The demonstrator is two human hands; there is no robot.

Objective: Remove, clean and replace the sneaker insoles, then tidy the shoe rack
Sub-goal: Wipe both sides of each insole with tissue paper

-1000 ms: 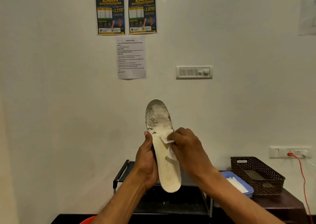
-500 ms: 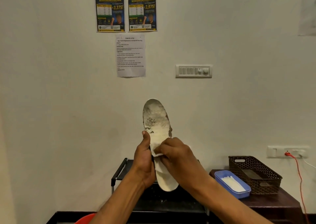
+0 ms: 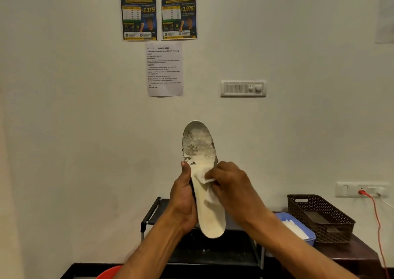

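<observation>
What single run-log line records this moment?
step: insole cleaning | left hand: holds insole toe-up | right hand: pinches wipe on insole | toe end: grimy

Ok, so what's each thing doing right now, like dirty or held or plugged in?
Insole: held upright, toe end grey and dirty, heel end paler.
White wipe: pressed on the insole's middle.
Left hand: grips the insole's edge.
Right hand: pinches the wipe.
Blue tray: holds spare wipes.
Red plug: in the wall socket.
</observation>
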